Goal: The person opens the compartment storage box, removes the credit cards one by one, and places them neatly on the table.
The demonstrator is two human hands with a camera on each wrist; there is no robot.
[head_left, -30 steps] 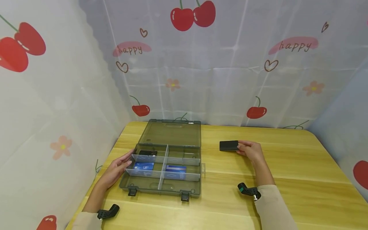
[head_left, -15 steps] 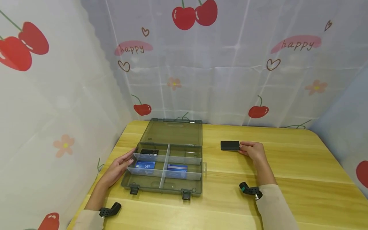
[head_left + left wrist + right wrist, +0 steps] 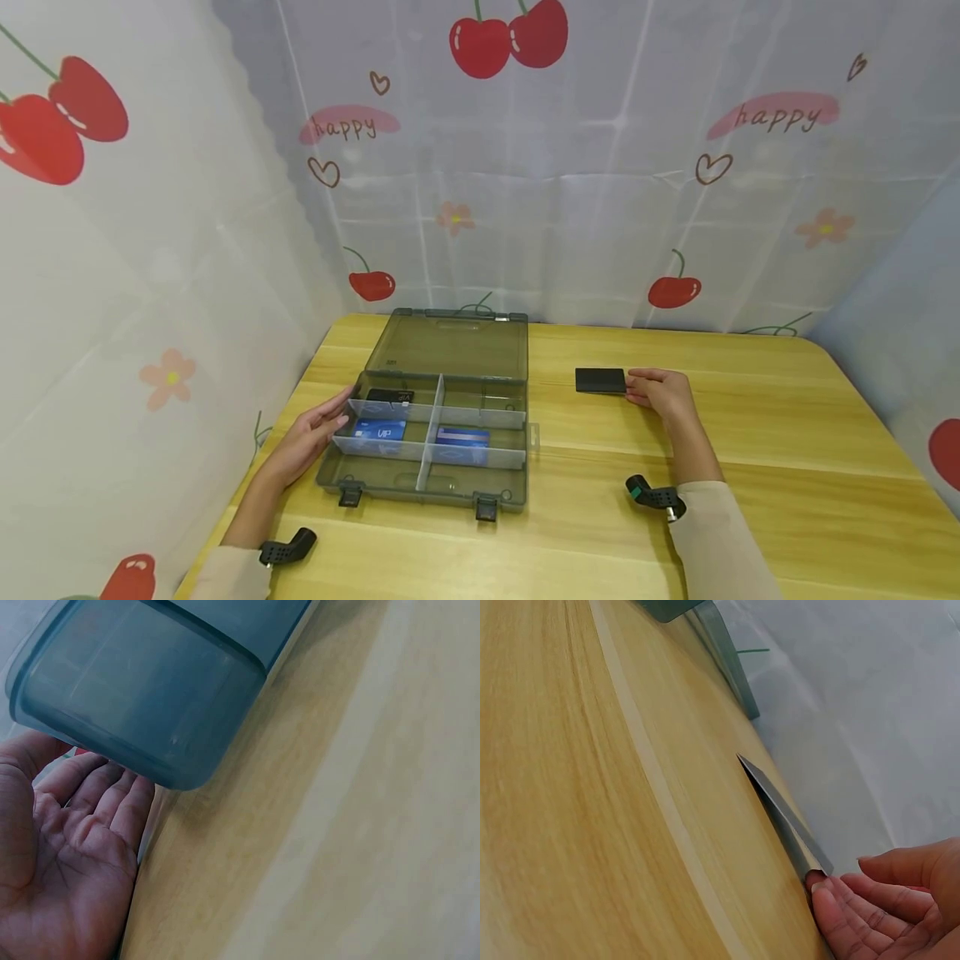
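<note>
A grey see-through compartment box (image 3: 472, 498) lies open on the table, its lid (image 3: 450, 343) folded back. My left hand (image 3: 306, 442) rests against its left side, fingers extended along the wall. In the left wrist view, the palm faces up beside the box's corner. Inside are a black VIP card (image 3: 390, 397) at the back left, a blue VIP card (image 3: 380, 431) at the middle left and a blue striped card (image 3: 462, 438) at the middle right. My right hand (image 3: 663, 392) touches the end of a black card (image 3: 600, 380), thumb apart from it in the right wrist view.
Two black latches (image 3: 486, 510) stick out from the box's front, and a hanging tab (image 3: 534, 437) from its right side. A cherry-printed curtain (image 3: 585, 233) closes off the back of the wooden table (image 3: 585, 533). Each wrist wears a black camera mount (image 3: 652, 495).
My right hand has eased slightly off the black card's right end, its thumb no longer over the card. The left hand stays at the box. The head view has shifted a little.
</note>
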